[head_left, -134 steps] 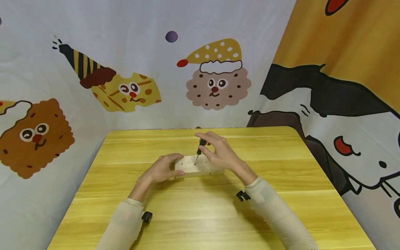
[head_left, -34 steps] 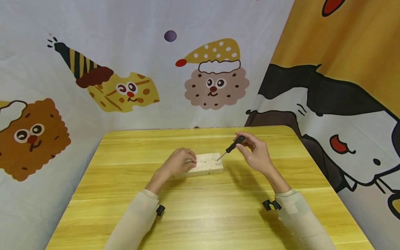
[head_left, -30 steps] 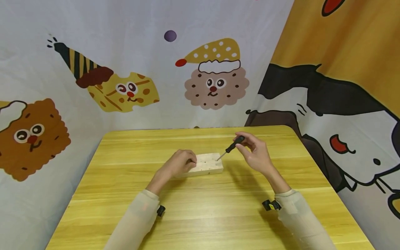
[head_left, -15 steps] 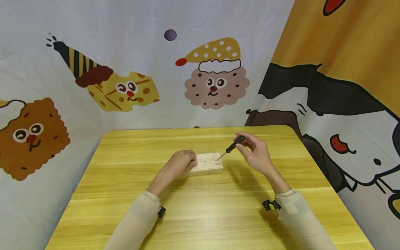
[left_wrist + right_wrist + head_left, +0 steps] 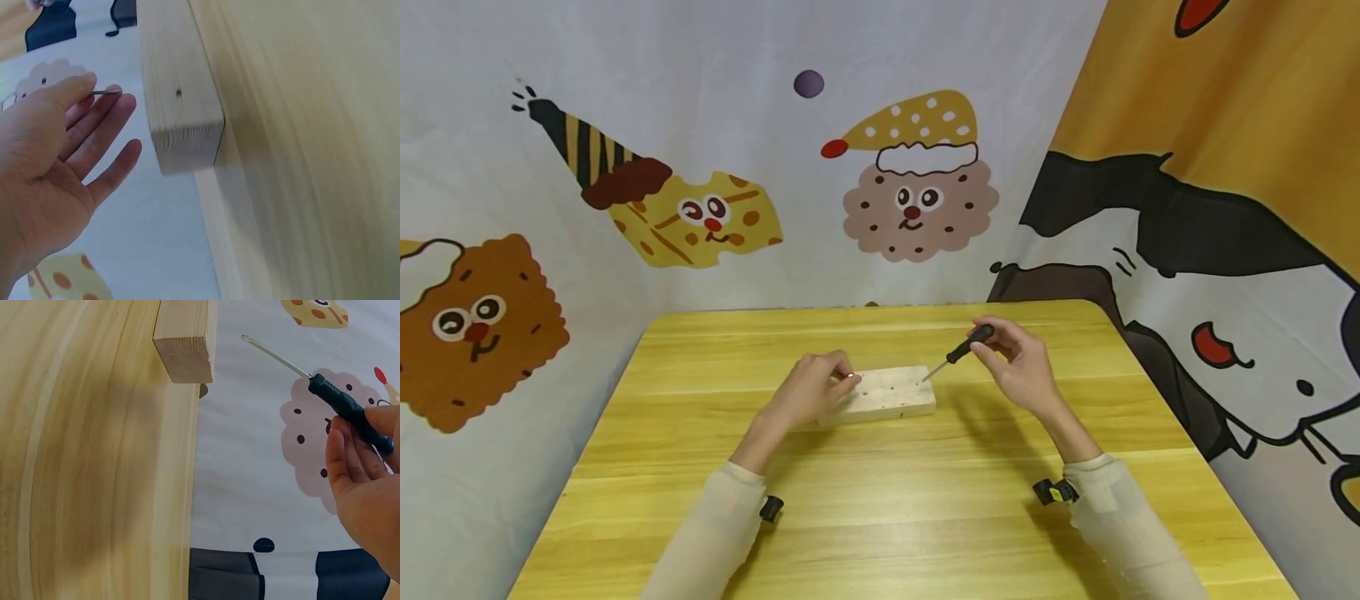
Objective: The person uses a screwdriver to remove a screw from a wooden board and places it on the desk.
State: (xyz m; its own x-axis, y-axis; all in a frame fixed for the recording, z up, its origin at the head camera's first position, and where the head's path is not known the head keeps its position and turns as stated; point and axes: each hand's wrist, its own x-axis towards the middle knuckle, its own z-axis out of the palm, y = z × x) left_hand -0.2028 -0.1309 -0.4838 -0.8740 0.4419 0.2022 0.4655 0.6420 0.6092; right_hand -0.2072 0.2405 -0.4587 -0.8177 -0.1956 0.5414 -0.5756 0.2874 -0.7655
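A pale wooden block (image 5: 898,400) with several small dark holes lies on the table. Above its left end, my left hand (image 5: 808,390) pinches a thin metal screw (image 5: 106,92) between thumb and fingertips; the other fingers are spread in the left wrist view. My right hand (image 5: 1018,367) holds a screwdriver (image 5: 970,344) by its black handle, with thumb and fingers around it. The screwdriver slants down to the left, its metal shaft (image 5: 278,356) apart from the block in the right wrist view. One hole (image 5: 179,93) shows near the block's end in the left wrist view.
The block and both hands are over a yellow wood-grain table (image 5: 880,517). Behind its far edge hangs a white curtain (image 5: 737,100) with cartoon prints. A small black wrist camera (image 5: 771,508) sits at the left sleeve, another camera (image 5: 1055,492) at the right.
Earliest, the screwdriver stood on the block while my left hand held the block's left end. The screwdriver has since moved right and tilted. Lately my left hand shifted left, uncovering more of the block.
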